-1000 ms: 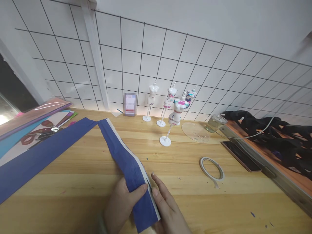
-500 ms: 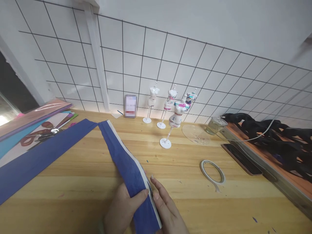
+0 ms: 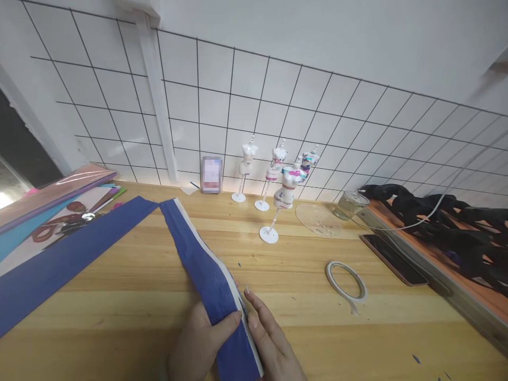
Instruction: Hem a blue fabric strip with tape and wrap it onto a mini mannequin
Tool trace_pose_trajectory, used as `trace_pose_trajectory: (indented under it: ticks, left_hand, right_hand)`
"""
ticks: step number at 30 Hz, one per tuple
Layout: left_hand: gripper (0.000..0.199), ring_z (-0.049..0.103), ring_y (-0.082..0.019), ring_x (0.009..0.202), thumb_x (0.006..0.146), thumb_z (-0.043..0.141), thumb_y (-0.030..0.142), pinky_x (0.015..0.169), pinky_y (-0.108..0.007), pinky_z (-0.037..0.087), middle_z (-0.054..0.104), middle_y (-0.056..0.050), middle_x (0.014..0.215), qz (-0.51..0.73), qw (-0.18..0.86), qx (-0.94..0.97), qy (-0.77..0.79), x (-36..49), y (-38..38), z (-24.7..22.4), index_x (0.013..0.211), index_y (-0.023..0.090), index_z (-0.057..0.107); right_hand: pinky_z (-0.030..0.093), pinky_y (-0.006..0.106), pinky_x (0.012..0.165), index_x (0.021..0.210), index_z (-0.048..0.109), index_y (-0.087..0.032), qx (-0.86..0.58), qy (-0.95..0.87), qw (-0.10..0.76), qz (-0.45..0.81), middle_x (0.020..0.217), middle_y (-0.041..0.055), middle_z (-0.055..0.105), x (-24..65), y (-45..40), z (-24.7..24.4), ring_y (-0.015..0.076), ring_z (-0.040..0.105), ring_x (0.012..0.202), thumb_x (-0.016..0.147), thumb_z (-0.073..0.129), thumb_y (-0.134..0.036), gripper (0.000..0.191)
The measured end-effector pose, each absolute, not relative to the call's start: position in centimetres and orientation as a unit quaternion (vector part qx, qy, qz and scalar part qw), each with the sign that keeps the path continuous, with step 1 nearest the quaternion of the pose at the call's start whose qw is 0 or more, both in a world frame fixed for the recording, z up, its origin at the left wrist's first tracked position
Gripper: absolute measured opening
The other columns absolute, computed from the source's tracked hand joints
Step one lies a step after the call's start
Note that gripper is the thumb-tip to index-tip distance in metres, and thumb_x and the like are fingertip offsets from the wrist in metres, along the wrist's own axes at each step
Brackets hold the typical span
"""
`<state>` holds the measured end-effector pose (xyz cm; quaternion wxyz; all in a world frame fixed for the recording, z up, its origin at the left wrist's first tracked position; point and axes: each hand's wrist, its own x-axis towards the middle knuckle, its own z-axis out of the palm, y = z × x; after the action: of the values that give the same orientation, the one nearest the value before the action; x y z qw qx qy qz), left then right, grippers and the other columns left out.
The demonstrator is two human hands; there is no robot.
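A long blue strip (image 3: 210, 280) with a white band (image 3: 216, 259) along its right edge runs from the table's middle down to the bottom edge. My left hand (image 3: 202, 338) grips it near the bottom, thumb on top and fingers hidden beneath. On the strip's right edge, my right hand (image 3: 270, 338) pinches the white band between thumb and fingers, with the index finger pointing up. At its upper end the strip meets another blue length (image 3: 79, 248) that slants down to the left.
Several small mannequins (image 3: 283, 193) stand at the back near a propped phone (image 3: 211, 174). A tape roll (image 3: 345, 280), dark phone (image 3: 392, 259) and glass jar (image 3: 351, 203) are on the right. Scissors (image 3: 75, 219) lie on papers at the left.
The view has tilted very slightly, so the background sits a little lower. Both hands keep nearly the same hold on the blue strip.
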<state>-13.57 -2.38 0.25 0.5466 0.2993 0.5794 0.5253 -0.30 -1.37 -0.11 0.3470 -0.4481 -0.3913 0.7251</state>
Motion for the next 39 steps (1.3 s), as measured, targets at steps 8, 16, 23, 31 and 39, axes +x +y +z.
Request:
trace_pose_trajectory:
  ticks: [8, 16, 23, 31, 39]
  left_hand:
    - [0.041, 0.062, -0.030, 0.098, 0.065, 0.067, 0.033, 0.086, -0.041, 0.048, 0.067, -0.013, 0.108, 0.521, 0.544, 0.313, 0.578, -13.5, -2.5, -0.1, 0.102, 0.015, 0.062]
    - [0.039, 0.060, -0.031, 0.101, 0.065, 0.066, 0.033, 0.091, -0.044, 0.045, 0.066, -0.014, 0.111, 0.520, 0.551, 0.319, 0.570, -13.5, -2.3, -0.2, 0.100, 0.014, 0.061]
    - [0.042, 0.059, -0.031, 0.103, 0.067, 0.067, 0.033, 0.095, -0.045, 0.043, 0.063, -0.014, 0.116, 0.533, 0.556, 0.313, 0.556, -13.5, -2.4, -0.5, 0.104, 0.014, 0.060]
    - [0.041, 0.058, -0.031, 0.105, 0.068, 0.067, 0.033, 0.097, -0.045, 0.041, 0.062, -0.014, 0.118, 0.526, 0.553, 0.323, 0.559, -13.5, -2.5, -1.0, 0.104, 0.014, 0.060]
    - [0.047, 0.060, -0.031, 0.102, 0.063, 0.071, 0.035, 0.089, -0.042, 0.046, 0.065, -0.013, 0.112, 0.525, 0.592, 0.290, 0.538, -13.7, -2.4, 0.5, 0.104, 0.014, 0.061]
  right_hand:
    - [0.040, 0.031, 0.096, 0.124, 0.050, -0.022, -0.472, -0.413, 0.353, 0.694, 0.128, 0.0054, 0.054, -0.2, -1.3, 0.5, 0.0243, 0.048, 0.118, 0.065, 0.060, -0.066, 0.074]
    - [0.040, 0.030, 0.096, 0.121, 0.054, -0.021, -0.462, -0.455, 0.369, 0.666, 0.126, 0.0070, 0.055, -0.1, -1.1, 0.1, 0.0243, 0.048, 0.117, 0.068, 0.058, -0.066, 0.070]
    - [0.039, 0.032, 0.096, 0.119, 0.054, -0.021, -0.458, -0.431, 0.382, 0.677, 0.127, 0.0073, 0.054, -0.3, -1.1, -0.8, 0.0249, 0.046, 0.119, 0.066, 0.060, -0.065, 0.069]
    - [0.040, 0.035, 0.096, 0.117, 0.054, -0.021, -0.450, -0.420, 0.379, 0.691, 0.120, 0.0081, 0.059, -0.3, -1.0, -1.1, 0.0260, 0.053, 0.112, 0.067, 0.061, -0.063, 0.065]
    - [0.032, 0.034, 0.102, 0.115, 0.057, -0.022, -0.458, -0.461, 0.395, 0.649, 0.121, 0.0067, 0.059, -0.3, -0.9, -1.4, 0.0251, 0.047, 0.118, 0.071, 0.058, -0.062, 0.059]
